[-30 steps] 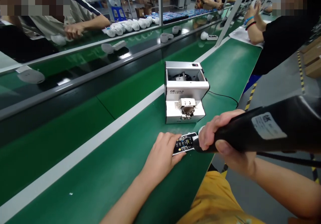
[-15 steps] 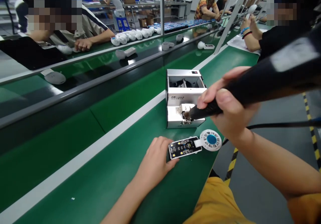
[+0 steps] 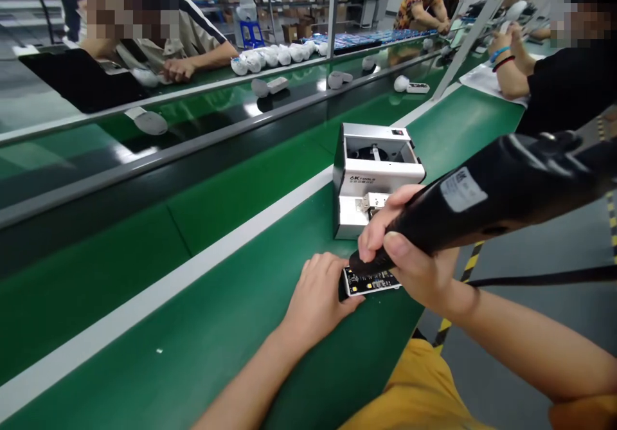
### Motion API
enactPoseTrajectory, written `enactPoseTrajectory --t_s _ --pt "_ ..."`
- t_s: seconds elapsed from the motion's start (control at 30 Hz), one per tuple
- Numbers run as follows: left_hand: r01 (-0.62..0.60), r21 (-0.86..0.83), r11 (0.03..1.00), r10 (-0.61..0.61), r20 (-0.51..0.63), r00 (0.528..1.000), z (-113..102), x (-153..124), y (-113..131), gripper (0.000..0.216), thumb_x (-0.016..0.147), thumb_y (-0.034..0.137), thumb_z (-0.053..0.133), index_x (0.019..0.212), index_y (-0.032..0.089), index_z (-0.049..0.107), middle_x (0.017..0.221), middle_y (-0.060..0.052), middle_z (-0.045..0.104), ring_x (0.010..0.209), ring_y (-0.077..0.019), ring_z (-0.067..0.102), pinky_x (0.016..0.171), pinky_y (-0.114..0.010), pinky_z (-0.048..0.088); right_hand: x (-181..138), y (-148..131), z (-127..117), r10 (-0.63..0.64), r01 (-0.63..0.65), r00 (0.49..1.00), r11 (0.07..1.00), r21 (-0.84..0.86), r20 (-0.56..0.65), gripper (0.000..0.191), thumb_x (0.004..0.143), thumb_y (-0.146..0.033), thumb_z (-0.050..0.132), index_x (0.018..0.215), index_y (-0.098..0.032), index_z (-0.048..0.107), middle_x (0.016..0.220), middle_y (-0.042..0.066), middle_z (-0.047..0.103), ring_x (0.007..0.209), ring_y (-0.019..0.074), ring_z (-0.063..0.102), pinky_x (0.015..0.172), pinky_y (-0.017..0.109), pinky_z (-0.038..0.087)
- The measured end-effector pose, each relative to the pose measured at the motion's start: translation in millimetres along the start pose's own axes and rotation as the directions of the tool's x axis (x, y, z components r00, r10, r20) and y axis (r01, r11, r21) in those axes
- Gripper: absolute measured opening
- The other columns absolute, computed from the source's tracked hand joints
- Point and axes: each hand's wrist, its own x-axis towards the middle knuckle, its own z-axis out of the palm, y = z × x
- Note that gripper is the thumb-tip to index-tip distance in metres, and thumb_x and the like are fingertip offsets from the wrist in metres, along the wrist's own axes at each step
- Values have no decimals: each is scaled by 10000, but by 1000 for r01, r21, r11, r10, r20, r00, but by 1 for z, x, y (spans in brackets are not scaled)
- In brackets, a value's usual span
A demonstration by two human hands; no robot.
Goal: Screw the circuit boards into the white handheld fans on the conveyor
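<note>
The person's left hand (image 3: 315, 288) was half curled, with its thumb and fingers on two sides of one end of a black circuit board (image 3: 371, 283). The board lay flat on the green table (image 3: 226, 353), near the edge by the person. The hand was likely there so the board could not slide, and the table gave it a firm, flat place to rest.

The right hand (image 3: 417, 259) was closed around the thin front part of a big black tool (image 3: 443, 208). It held the tool slanted, its tip low over the board's corner beside the left fingers. Nobody could tell if the tip touched. Holding it so near the tip probably made it easier to aim.

A silver machine (image 3: 361, 189) stood just behind the board, partly hidden by the right hand. It was perhaps put there to be easy to reach. A black cord (image 3: 540, 278) hung behind the right arm.
</note>
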Motion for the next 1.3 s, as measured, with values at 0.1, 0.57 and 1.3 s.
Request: enactPoseTrajectory --t_s 0.1,0.57,1.3 --pt "0 7 1000 0 0 1000 1 -1 0 466 776 344 784 1125 183 521 1044 -49 563 948 -263 499 822 -417 434 0 7 1 -11 11 1000 1000 -21 -5 278 862 -230 673 1091 -261 519 733 -21 613 620 178 588 650 385 528" --pt "-7 -14 1000 8 3 1000 1 0 0 483 773 331 783 1159 176 537 1083 -68 575 1004 -279 509 874 -436 429 16 -9 0 10 -9 1000 995 -100 5 281 819 -188 667 1057 -245 529 659 -34 632 530 182 592 540 353 508" --pt "14 -6 1000 -14 47 999 -5 2 5 447 788 307 766 1169 209 555 1089 -57 582 1012 -267 506 884 -415 427 20 -29 -19 -174 159 982 971 -181 -73 273 835 -225 671 1061 -227 516 670 -18 624 529 201 587 525 393 495"
